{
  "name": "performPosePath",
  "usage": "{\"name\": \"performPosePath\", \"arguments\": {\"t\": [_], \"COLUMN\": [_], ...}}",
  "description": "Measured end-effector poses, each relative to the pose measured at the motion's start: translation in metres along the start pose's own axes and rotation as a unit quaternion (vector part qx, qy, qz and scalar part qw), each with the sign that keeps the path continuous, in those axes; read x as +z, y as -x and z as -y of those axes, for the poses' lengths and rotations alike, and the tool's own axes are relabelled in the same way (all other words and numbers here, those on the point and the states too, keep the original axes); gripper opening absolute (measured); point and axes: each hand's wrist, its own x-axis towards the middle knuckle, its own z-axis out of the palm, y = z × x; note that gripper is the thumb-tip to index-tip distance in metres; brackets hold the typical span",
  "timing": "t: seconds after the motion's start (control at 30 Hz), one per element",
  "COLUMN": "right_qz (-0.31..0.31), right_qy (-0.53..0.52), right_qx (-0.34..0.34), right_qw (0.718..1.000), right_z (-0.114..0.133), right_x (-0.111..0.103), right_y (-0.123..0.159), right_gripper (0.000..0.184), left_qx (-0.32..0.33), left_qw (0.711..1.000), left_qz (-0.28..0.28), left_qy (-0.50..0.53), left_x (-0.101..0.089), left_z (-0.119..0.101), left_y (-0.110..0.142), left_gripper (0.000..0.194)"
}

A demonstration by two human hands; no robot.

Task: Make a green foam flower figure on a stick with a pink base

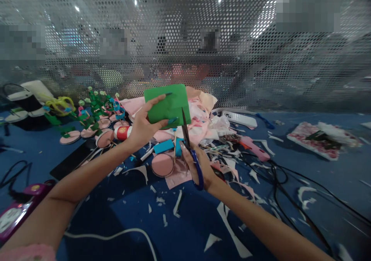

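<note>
My left hand (143,127) is raised above the blue table (179,230) and pinches a green foam sheet (168,104) by its lower left edge, thumb on the front face. My right hand (199,164) grips blue-handled scissors (191,149), fingers through the loops. The dark blades point up and meet the sheet's bottom edge near its right corner. Below the hands lie pink foam discs (162,164), blue foam bits and white paper scraps.
Small green and pink foam flowers on pink bases (100,116) stand at left, by yellow scissors (60,104). A pink glue gun (253,147) and black cables (290,191) lie right. A purple device (20,209) sits near left. A perforated metal screen backs the table.
</note>
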Motion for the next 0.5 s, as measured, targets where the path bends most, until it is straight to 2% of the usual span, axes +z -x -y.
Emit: {"name": "performPosePath", "arguments": {"t": [0.13,0.5], "right_qz": [0.017,0.003], "right_qy": [-0.013,-0.016], "right_qx": [0.012,0.029], "right_qw": [1.0,0.999], "right_z": [0.0018,-0.0027], "right_x": [-0.0006,0.0033], "right_y": [-0.0007,0.0015], "right_gripper": [0.034,0.035], "left_qx": [-0.01,-0.004], "left_qw": [1.0,1.0], "left_qz": [0.008,0.011], "left_qy": [-0.005,0.011], "left_x": [0.0013,0.002], "left_z": [0.0001,-0.0034], "left_y": [0.0007,0.0023], "left_gripper": [0.06,0.059]}}
